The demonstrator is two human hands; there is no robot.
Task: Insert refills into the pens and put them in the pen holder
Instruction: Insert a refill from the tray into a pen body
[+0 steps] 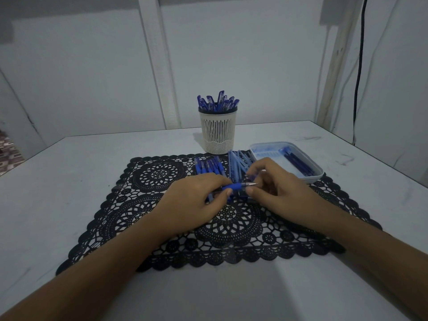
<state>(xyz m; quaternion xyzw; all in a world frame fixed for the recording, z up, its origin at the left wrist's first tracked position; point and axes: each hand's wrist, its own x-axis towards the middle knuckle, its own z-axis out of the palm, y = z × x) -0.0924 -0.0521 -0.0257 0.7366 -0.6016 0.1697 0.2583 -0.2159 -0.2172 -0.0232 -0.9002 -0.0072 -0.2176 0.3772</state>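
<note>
Fingers [221, 180] clamped on one pen [236, 186]

Left hand [192, 202] grips the barrel and right hand [275, 188] pinches the tip, over the mat [162, 174]. Pen holder [218, 130] stands at its far edge, tray [320, 176] at its right corner; bare worktop [69, 181] lies left.

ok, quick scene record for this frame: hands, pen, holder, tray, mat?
left hand: grips the blue pen by its barrel
right hand: fingers pinch the pen's tip end
pen holder: upright behind the lace mat, holds many blue pens
tray: right of the holder, dark blue pens or refills inside, cannot tell which
on mat: loose blue pens and pale blue pen parts, beyond the hands
</note>
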